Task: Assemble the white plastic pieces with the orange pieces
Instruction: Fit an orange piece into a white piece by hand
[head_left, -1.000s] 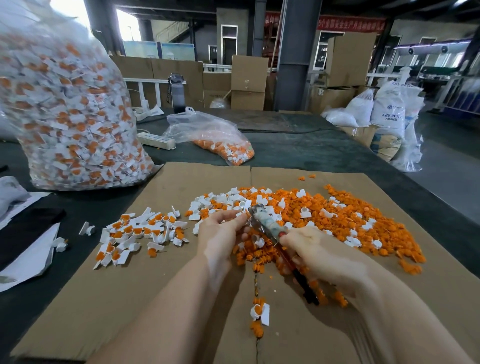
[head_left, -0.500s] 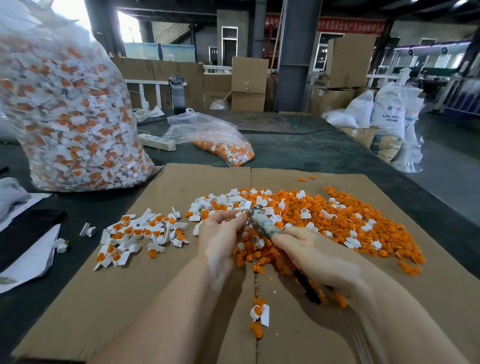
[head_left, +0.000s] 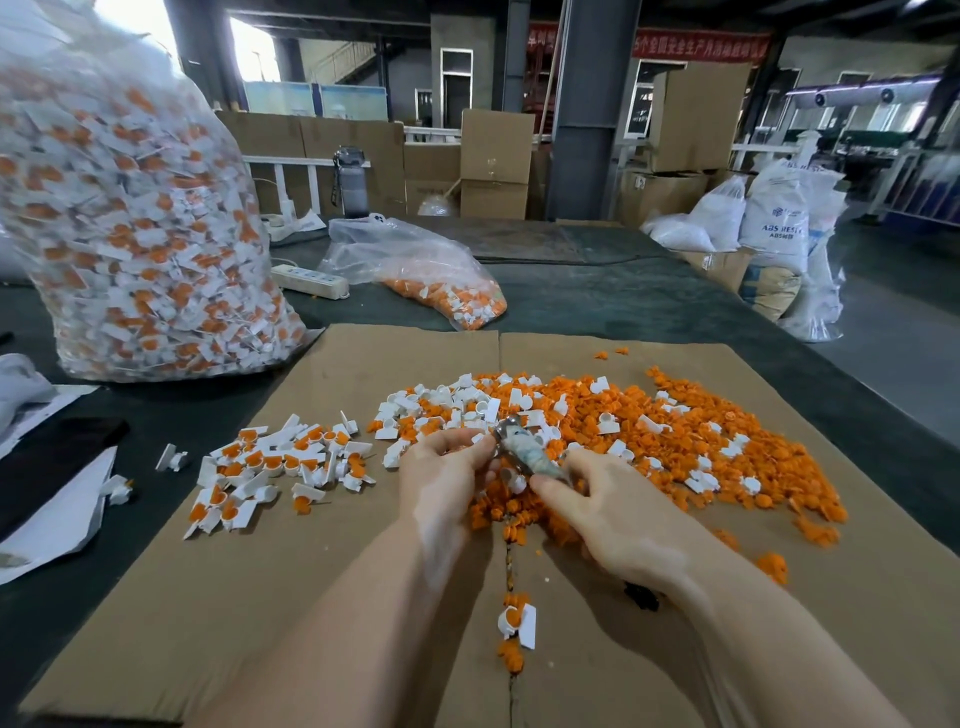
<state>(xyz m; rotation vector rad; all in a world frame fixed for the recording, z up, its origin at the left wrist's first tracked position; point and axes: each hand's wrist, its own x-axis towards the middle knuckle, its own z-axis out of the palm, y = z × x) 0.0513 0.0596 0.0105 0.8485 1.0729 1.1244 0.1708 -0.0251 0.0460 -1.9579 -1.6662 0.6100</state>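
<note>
Right hand lower on taped pliers, by orange pieces.

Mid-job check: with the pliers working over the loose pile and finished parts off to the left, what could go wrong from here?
1. The left hand pinches a small part right at the nose of the pliers gripped by the right hand; a slip could nip a fingertip.
2. The finished pile lies close to the loose pile; a nudge may mix them.
3. Strays near the cardboard seam could be swept off by a forearm.
</note>
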